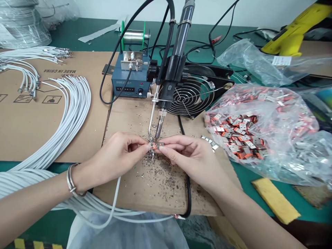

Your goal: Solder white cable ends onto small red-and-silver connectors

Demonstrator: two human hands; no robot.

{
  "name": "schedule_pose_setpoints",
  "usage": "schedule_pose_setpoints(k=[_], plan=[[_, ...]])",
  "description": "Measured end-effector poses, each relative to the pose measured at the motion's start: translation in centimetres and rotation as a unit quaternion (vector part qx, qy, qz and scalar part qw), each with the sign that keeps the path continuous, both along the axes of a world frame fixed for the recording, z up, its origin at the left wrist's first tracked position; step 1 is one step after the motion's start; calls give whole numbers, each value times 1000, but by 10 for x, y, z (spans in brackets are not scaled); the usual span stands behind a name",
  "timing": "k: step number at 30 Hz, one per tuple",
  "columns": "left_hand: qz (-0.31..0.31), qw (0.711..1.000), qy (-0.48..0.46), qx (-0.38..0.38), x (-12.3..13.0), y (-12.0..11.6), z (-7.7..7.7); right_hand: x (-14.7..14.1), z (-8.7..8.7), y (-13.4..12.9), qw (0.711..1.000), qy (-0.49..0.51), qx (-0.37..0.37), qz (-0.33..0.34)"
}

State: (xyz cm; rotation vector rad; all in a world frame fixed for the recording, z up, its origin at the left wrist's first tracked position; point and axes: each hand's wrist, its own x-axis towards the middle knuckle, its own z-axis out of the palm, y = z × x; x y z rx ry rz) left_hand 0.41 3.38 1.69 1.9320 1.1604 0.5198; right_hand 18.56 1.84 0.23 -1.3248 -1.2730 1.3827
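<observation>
My left hand (116, 154) pinches the end of a white cable (116, 197), which hangs down below the palm. Between thumb and fingers, my right hand (192, 155) grips a small USB connector (157, 145) with orange plastic. Both meet right under the tip of a soldering iron (160, 121) clamped in a stand. A thin bent solder feed tube (151, 117) comes down beside that tip. Whether the iron touches the connector, I cannot tell. Solder crumbs (166, 180) litter the cardboard (129, 193) beneath my hands.
Behind stands a blue solder feeder (131, 79) carrying a solder spool (133, 37), with a black fan (192, 95) beside it. At right lie a plastic bag of connectors (242, 136) and a yellow sponge (276, 200). Bundled white cables (77, 103) cover the left side.
</observation>
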Motion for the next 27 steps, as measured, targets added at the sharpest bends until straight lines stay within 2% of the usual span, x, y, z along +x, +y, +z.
schedule_pose_setpoints(k=[9,16,21,27], plan=[[5,1000,-7,-13,-1,-1,-1,0,4,-3,1000,20,4,2],[4,999,11,-33,-1,0,-4,-1,-1,-2,1000,-22,2,10],[-1,997,-25,-68,-1,-5,-2,2,5,-6,998,-14,34,50],[-8,987,-81,-138,-3,-18,7,12,13,-11,992,-1,69,107]])
